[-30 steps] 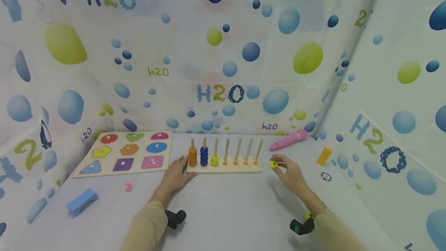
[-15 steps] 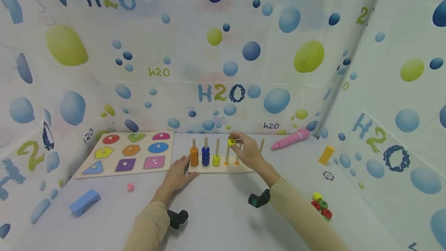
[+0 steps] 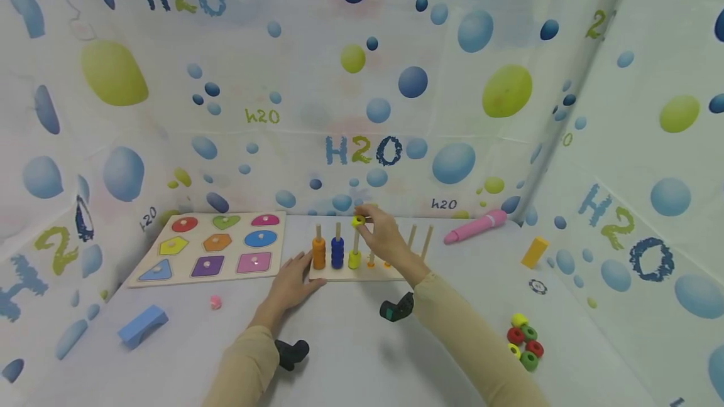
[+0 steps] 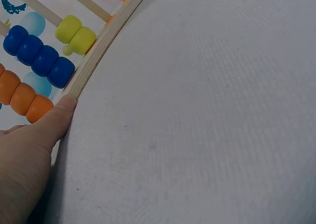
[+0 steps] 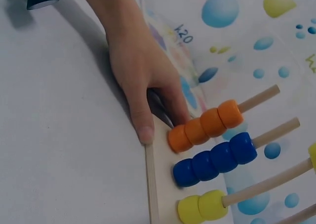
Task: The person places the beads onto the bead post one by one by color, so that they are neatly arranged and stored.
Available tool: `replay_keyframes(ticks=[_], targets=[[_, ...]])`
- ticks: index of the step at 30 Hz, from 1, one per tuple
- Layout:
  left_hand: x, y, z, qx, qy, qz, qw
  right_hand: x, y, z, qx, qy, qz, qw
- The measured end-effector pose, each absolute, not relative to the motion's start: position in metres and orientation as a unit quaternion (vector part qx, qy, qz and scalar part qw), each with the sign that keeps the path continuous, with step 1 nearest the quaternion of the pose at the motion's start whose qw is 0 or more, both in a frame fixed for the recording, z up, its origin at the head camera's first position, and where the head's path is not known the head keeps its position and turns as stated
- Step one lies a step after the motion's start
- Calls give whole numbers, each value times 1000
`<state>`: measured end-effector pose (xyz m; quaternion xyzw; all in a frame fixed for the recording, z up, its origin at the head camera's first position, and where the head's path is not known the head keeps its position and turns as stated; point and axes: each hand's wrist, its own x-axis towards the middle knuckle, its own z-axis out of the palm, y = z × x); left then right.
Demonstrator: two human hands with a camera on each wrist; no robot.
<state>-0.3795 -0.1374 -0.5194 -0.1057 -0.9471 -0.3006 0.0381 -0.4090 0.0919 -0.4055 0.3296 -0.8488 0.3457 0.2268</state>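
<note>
shape bd, blue arch blk, orange blk nr b/w chip

Dim light, soft shadows; wrist views darker.

And across it comes! The right hand, a second ago out past the board's right end, has swept leftward over the fourth peg, bringing its pinched yellow bead up to the tip of the third peg. The sleeve has swung inward too, uncovering the loose beads!
</note>
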Motion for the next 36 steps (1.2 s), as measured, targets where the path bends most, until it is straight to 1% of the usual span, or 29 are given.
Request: replay_keyframes(ticks=[4,7,16,21,27,33,36], targets=[[-378,-138,-519,-109,-946,-302,39,-411,92,-407,315,-855,344,227],[-378,-138,-518,-110,-946,-302,39,-411,93,-408,306,-857,340,237],[-377,-137,-515,-106,-950,-293,31,-400,112,-415,335,-815,365,301],[-378,-137,-516,-108,-949,-295,33,-394,139,-424,325,-816,359,317],[-379,-138,-516,-109,-950,-290,37,-384,179,-426,322,-813,360,325],[-377,-137,-516,-112,-950,-289,39,-369,221,-436,298,-834,347,308],[-376,-136,-515,-112,-950,-289,38,-357,243,-448,269,-859,329,285]])
